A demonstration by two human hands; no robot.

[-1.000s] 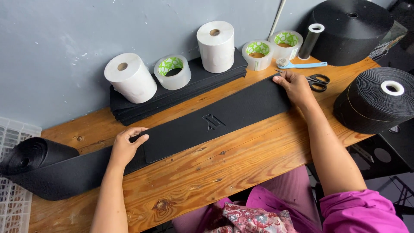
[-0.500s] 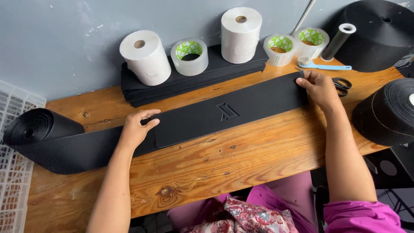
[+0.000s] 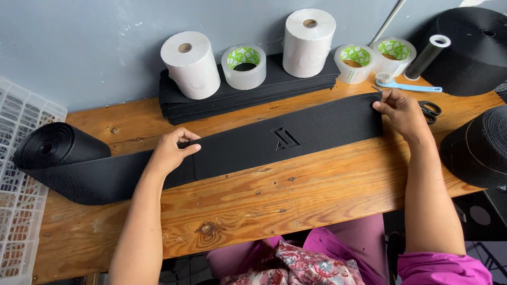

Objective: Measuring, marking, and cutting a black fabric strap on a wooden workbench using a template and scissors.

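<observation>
A long black fabric strip (image 3: 296, 134) with an embossed emblem lies flat across the wooden table (image 3: 296, 195). Beneath it a wider black band runs left to a partly unrolled black roll (image 3: 55, 148). My left hand (image 3: 171, 153) pinches the strip's left end between thumb and fingers. My right hand (image 3: 401, 111) holds the strip's right end, fingers pressing its edge down on the wood.
Against the grey wall sits a stack of black strips (image 3: 248, 92) carrying two white paper rolls (image 3: 191, 63) and a tape roll (image 3: 244, 66). More tape rolls (image 3: 355, 62), a blue brush (image 3: 406, 84), scissors (image 3: 432, 110) and big black rolls (image 3: 478, 140) stand right. A white crate (image 3: 18, 211) is left.
The view has shifted, so everything sits further right and lower in frame. Both hands stay on the strip's ends; my left thumb and fingers have closed on its left end.
</observation>
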